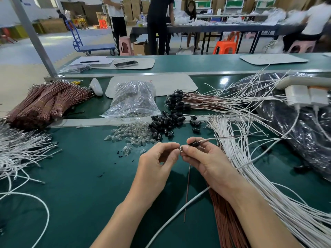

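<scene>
both forearms reach in from the near edge, and i watch the fingertips meet over the green bench top (80,176). the left hand (157,158) pinches a small clear bulb (181,149) between thumb and forefinger. the right hand (206,158) has its fingers curled round a black socket (194,144), mouth toward the bulb, the two touching or nearly so. a white lead (215,139) runs from the socket off to the right of the fingers, and a brown lead (187,190) hangs below them. i judge the bulb is not yet seated, so this piece is mid-assembly.

just beyond the fingertips lie loose clear bulbs (132,136) and loose black sockets (164,122). farther out lies a row of finished sockets on leads (176,101), so plenty is done and plenty is left. right of the fingers sprawl white wires (250,167); far to their left sit brown wire bundles (44,102). beyond is a workshop floor with people at long tables.
</scene>
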`<state>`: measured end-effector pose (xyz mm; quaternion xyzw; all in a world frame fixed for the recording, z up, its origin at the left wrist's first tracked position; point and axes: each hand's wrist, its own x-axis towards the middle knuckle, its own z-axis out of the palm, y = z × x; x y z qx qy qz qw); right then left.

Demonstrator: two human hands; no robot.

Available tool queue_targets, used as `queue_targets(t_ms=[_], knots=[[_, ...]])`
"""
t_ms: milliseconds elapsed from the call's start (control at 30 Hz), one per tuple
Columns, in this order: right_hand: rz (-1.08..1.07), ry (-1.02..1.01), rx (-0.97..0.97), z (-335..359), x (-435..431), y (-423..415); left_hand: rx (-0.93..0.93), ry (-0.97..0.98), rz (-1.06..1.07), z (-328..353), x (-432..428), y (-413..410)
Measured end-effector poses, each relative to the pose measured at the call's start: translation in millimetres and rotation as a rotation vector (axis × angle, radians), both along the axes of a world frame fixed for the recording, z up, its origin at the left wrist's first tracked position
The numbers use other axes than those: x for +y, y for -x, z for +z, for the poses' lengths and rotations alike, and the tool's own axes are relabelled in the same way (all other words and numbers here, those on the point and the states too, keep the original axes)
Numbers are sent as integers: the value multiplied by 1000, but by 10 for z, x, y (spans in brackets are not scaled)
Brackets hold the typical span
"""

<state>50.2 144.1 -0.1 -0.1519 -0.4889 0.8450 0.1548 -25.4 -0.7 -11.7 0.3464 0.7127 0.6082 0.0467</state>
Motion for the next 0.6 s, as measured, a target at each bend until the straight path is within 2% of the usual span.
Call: queue_targets(t_ms=[133, 600], knots=[[-32, 68, 10, 21, 17, -5, 32, -12, 34, -3, 6, 1], [-9, 68, -33, -2, 8, -8, 161, -6, 44, -9, 14, -4]])
